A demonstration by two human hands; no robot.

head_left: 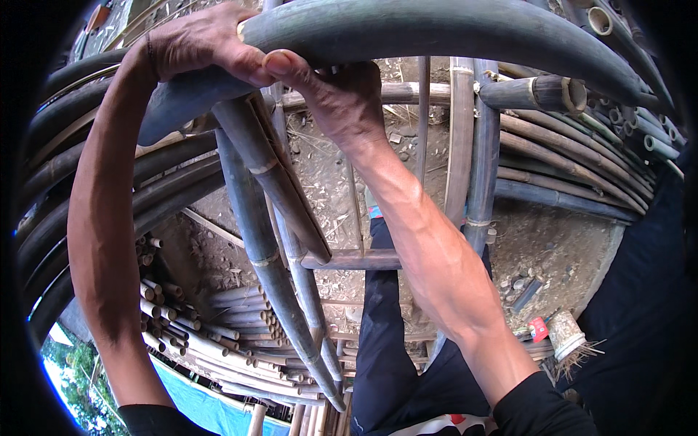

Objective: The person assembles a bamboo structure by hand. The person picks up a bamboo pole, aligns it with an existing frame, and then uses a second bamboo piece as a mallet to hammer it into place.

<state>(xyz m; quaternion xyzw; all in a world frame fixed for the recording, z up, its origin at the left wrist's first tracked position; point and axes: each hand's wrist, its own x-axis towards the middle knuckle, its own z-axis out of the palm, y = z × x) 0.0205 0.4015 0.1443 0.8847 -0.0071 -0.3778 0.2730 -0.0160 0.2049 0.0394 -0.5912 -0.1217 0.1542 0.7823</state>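
A thick dark bamboo pole (451, 27) crosses the top of the view, with a pale cut edge at its left. My left hand (200, 43) is closed over the bamboo by that edge, its thumb pointing right. From below, my right hand (347, 102) grips the pole's underside; its thumb tip meets the left thumb, and its other fingers are mostly hidden. Under my left hand a rounded dark bamboo length (182, 105) runs down to the left. A shorter bamboo piece (280, 182) slants down from beneath my hands, beside a long bamboo leg (265, 240).
Upright bamboo posts (480, 145) and a low crossbar (352, 259) form a frame before my legs. Poles are stacked at left (65, 160) and right (567, 149). Cut bamboo lengths (240, 320) lie lower left. A whitish container (566, 334) with sticks stands lower right.
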